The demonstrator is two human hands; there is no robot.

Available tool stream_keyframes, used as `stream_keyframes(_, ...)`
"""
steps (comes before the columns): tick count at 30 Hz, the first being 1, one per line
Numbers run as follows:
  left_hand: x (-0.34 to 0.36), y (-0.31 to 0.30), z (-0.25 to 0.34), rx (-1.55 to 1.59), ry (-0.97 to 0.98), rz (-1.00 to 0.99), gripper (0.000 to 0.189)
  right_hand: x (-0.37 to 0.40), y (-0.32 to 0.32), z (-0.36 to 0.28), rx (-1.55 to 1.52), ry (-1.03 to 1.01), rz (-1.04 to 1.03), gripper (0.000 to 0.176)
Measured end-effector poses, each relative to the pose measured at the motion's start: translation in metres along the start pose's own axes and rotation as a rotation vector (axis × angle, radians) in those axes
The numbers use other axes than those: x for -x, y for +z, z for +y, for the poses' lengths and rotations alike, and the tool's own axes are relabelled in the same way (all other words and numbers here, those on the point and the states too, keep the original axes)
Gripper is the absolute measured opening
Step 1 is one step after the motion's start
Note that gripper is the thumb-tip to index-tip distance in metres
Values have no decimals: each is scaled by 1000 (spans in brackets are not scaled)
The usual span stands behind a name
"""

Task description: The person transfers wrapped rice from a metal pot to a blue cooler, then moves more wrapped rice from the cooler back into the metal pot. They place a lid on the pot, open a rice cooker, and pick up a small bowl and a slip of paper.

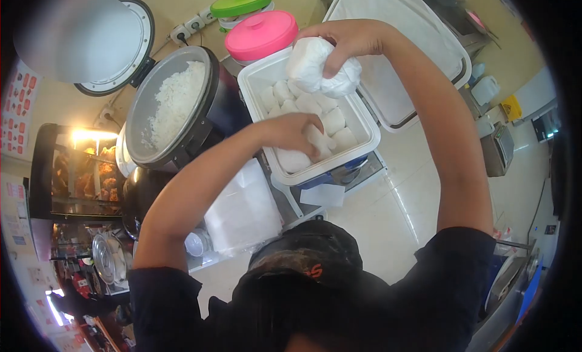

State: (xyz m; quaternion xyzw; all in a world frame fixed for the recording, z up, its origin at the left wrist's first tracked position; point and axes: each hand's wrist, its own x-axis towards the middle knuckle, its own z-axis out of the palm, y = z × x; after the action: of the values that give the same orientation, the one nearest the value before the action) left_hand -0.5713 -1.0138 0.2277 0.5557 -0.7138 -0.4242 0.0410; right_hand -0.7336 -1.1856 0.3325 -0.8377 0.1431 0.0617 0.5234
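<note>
The right hand grasps two white wrapped packets above the cool box, near its far rim; held up there, they seem to leave room for the other hand below. The left hand is inside the box, its fingers bent around a packet among many similar ones; whether it grips firmly, one cannot tell. The box's lid is open to the right, so both hands can reach in. The rice cooker is open too, and white sheets lie near, probably for easy reach. The cap bears orange letters, only partly readable, perhaps with an "S"; the wall poster is too small to read.
</note>
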Motion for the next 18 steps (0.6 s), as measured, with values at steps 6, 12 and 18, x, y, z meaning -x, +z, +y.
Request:
stream_keyframes(6, 0, -14, -12, 113, -16, -44, 75, -6, 2, 4, -97, 0, 78, 83)
stream_keyframes(12, 3, -19, 6, -40, -128, -312, 96, -17, 2, 16, -162, -201, 232, 82)
stream_keyframes(18, 1, -25, 6, 72, -99, -294, 98, -5, 31, 15, -992, -475, 457, 61)
